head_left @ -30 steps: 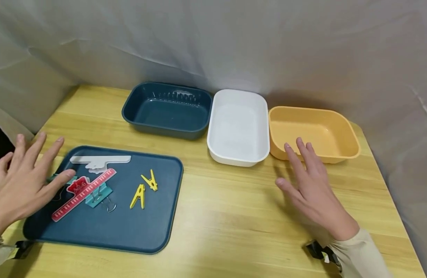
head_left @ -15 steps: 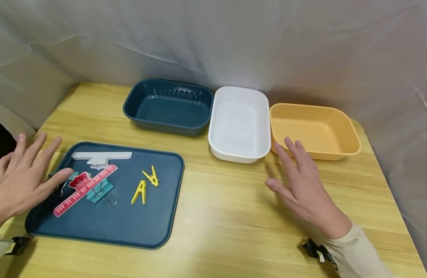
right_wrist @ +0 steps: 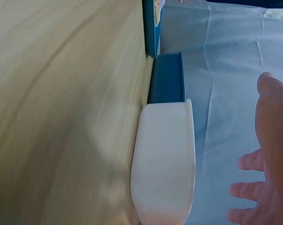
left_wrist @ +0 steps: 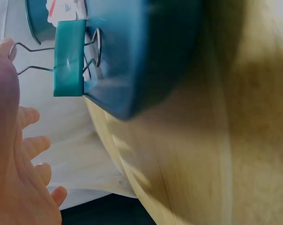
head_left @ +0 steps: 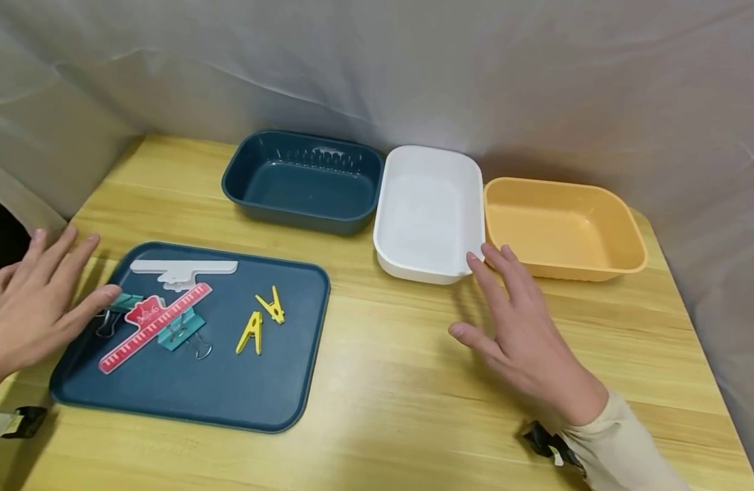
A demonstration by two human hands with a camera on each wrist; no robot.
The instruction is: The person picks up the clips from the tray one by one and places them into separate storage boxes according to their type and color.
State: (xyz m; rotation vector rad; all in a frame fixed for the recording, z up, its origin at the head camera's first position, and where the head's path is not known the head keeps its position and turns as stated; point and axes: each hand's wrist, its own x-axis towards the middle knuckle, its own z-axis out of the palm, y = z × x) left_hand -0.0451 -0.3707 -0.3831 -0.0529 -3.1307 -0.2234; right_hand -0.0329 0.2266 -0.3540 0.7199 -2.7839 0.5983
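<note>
On the blue tray [head_left: 230, 392], the pink clip [head_left: 156, 327] lies across a teal binder clip [head_left: 182, 330] — so lifting one could, I judge, drag the other, because of this overlap and the wire handles. A second teal clip [head_left: 127, 301], at the tray's left edge, may be knocked off by a careless thumb. The left hand [head_left: 36, 307] is over that same edge, fingers spread, holding nothing — contact with the wire I cannot tell. The right hand [head_left: 521, 334], well right of the tray, is likewise spread and holds nothing.
</note>
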